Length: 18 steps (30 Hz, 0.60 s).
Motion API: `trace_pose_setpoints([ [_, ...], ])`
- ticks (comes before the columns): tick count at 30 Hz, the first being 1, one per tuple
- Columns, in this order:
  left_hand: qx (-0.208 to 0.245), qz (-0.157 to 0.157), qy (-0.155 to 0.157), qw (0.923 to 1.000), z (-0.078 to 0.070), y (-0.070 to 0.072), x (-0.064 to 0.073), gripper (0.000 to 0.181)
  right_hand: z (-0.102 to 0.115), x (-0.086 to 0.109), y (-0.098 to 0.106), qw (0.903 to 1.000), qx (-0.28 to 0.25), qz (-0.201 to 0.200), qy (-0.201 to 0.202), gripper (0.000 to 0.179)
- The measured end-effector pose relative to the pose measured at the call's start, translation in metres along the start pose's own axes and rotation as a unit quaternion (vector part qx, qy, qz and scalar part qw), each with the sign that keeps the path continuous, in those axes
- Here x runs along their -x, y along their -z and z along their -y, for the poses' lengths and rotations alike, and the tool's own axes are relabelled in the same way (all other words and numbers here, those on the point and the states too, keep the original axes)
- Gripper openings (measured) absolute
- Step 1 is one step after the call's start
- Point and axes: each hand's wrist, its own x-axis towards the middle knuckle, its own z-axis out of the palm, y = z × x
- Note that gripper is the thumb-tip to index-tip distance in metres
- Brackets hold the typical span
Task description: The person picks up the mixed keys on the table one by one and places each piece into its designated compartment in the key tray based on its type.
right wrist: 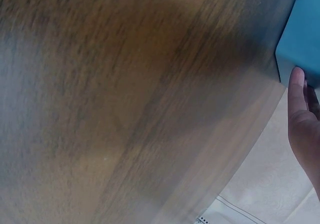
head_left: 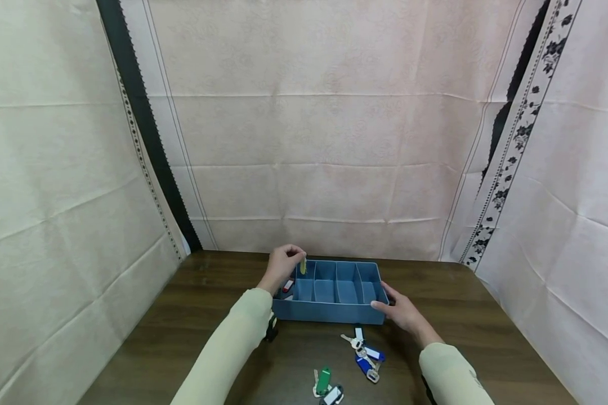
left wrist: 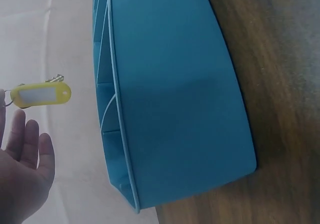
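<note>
My left hand (head_left: 282,269) pinches a key ring with a yellow key tag (left wrist: 42,94) and holds it over the left part of a blue compartment box (head_left: 329,313). A bit of the key shows behind the tag in the left wrist view. At the box's right end, my right hand (head_left: 406,314) holds the near corner, thumb at the front and fingers along the side. A red key tag (head_left: 287,286) lies in the leftmost compartment, partly hidden by my left wrist. The compartments to the right show bare bottoms.
In front of the box, keys with blue tags (head_left: 367,367) and a dark tag (head_left: 358,334) lie on the brown wooden table (head_left: 147,337). Nearer still are a green key tag (head_left: 323,381) and a black one (head_left: 332,395). Pale cloth hangs behind and on both sides.
</note>
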Motion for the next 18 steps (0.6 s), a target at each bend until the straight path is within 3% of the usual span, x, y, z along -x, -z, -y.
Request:
trace_pose_setpoints([
  [7,-0.013,-0.025,-0.007,0.9996,0.004,-0.006,-0.005,0.014,-0.002,-0.002,0.001,1.0000,0.000,-0.002,0.001,0.095],
  [14,-0.024,-0.022,0.012,0.9994,0.009,-0.013,-0.006,0.012,-0.004,-0.002,0.000,1.0000,0.000,-0.001,0.006,0.093],
  [18,-0.027,-0.016,0.006,0.9995,0.011,-0.016,-0.007,0.012,-0.005,-0.002,0.001,1.0000,0.000,-0.001,0.002,0.095],
])
